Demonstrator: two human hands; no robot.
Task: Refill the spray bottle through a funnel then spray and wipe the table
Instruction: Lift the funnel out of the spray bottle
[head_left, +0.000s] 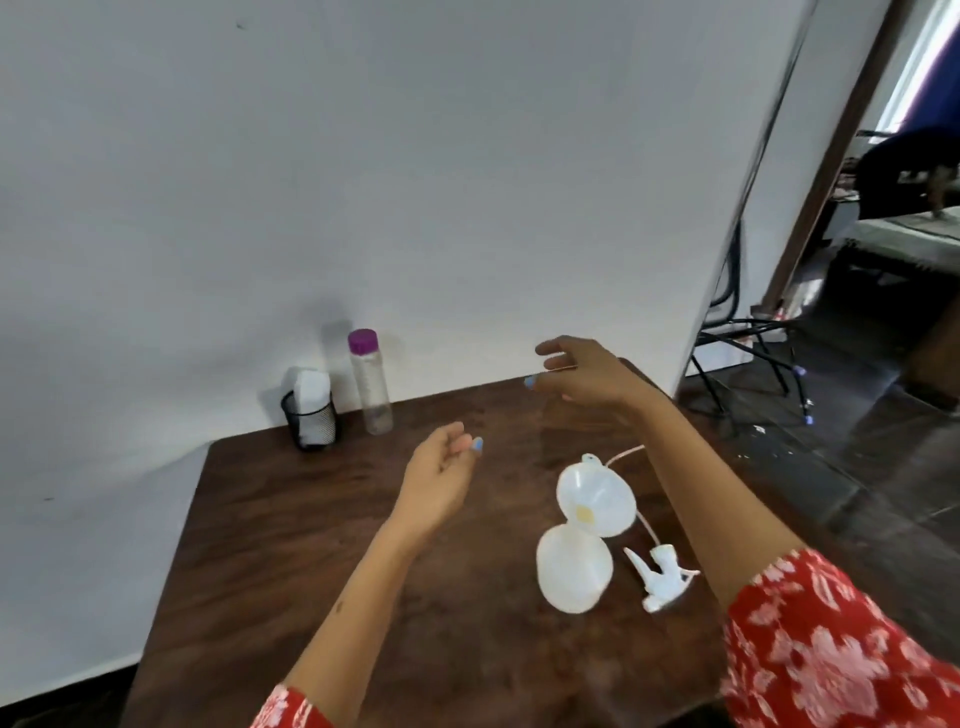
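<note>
On the table (291, 545), right of centre: spray bottle (573, 569), translucent white, uncapped, with the funnel (596, 500) seated in its neck. The pair looks tipped toward the camera, though the wide lens may account for that. Fill level cannot be read through the blur.

Just right of the bottle, apart from it: spray head (660, 577), white, lying on its side, its dip tube (631, 452) curving away behind the funnel.

Back edge, against the wall: water bottle (370, 382), clear, purple cap on, standing upright; it appears nearly empty. Beside it on the left: black mesh holder (310, 423) with white tissues (307, 387) standing in it.

Left hand (441, 480): raised over mid-table, fingers loosely curled, holding nothing. Right hand (582, 374): raised over the far edge, fingers spread and relaxed, holding nothing. Neither touches any item.

Status, as judged: spray head off and funnel placed, so preparation for the refill is done. The capped water bottle suggests either that pouring has not begun or that it is finished; the view does not settle which. Left to do: remove funnel, refit spray head, spray, wipe with a tissue. No wet patch is plainly seen on the wood.
</note>
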